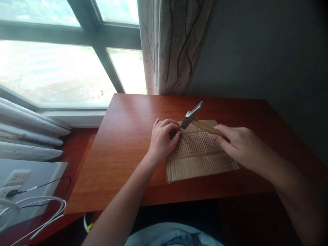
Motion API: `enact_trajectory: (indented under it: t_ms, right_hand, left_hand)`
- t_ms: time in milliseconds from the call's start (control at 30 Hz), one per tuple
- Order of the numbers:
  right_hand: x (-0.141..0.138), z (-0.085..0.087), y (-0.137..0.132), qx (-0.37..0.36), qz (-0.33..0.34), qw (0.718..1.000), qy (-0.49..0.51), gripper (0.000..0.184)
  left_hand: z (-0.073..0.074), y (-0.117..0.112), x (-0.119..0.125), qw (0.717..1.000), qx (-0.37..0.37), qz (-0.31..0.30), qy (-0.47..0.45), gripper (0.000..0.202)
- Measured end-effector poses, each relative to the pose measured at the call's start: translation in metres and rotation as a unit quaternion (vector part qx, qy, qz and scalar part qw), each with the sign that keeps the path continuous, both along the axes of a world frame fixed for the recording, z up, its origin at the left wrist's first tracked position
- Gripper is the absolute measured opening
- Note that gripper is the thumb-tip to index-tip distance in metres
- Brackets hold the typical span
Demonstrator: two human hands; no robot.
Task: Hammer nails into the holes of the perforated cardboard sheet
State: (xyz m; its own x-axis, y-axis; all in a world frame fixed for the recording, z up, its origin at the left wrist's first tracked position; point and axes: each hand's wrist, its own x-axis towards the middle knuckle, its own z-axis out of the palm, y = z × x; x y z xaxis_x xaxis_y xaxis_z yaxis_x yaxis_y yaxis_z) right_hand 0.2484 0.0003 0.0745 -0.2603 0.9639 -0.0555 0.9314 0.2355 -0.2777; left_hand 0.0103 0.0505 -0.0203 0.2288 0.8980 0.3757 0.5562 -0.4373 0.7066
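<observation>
My right hand [237, 145] grips the wooden handle of a small hammer [192, 115], whose metal head hangs just above the far left corner of a flat cardboard sheet [202, 164]. The sheet lies on the reddish wooden table [123, 150] and carries a grid of small holes. My left hand [162, 138] rests on the sheet's left edge, its fingers pinched round a small dark thing [173, 132] right under the hammer head. What that thing is, I cannot make out.
A patterned curtain [174, 48] hangs behind the table beside a large window [56, 68]. At the lower left stand a white power strip [15, 177] and loose white and black cables [43, 205]. A grey wall runs along the right.
</observation>
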Motion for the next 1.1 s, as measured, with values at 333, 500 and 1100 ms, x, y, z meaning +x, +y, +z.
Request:
enact_trajectory:
  t_ms: [333, 500, 1100]
  right_hand:
    - [-0.0009, 0.0009, -0.0025, -0.013, -0.003, 1.0, -0.001, 0.029]
    - [-0.0018, 0.0007, -0.0016, -0.006, 0.005, 1.0, -0.008, 0.03]
    - [-0.0002, -0.0039, -0.0008, -0.014, -0.002, 1.0, 0.006, 0.028]
  left_hand:
    - [0.0, 0.0006, -0.0012, 1.0, 0.0, -0.003, 0.004, 0.008]
    - [0.0018, -0.0002, -0.0014, 1.0, -0.004, 0.001, 0.008, 0.012]
    - [0.0, 0.0005, -0.0031, 1.0, -0.008, -0.011, 0.004, 0.024]
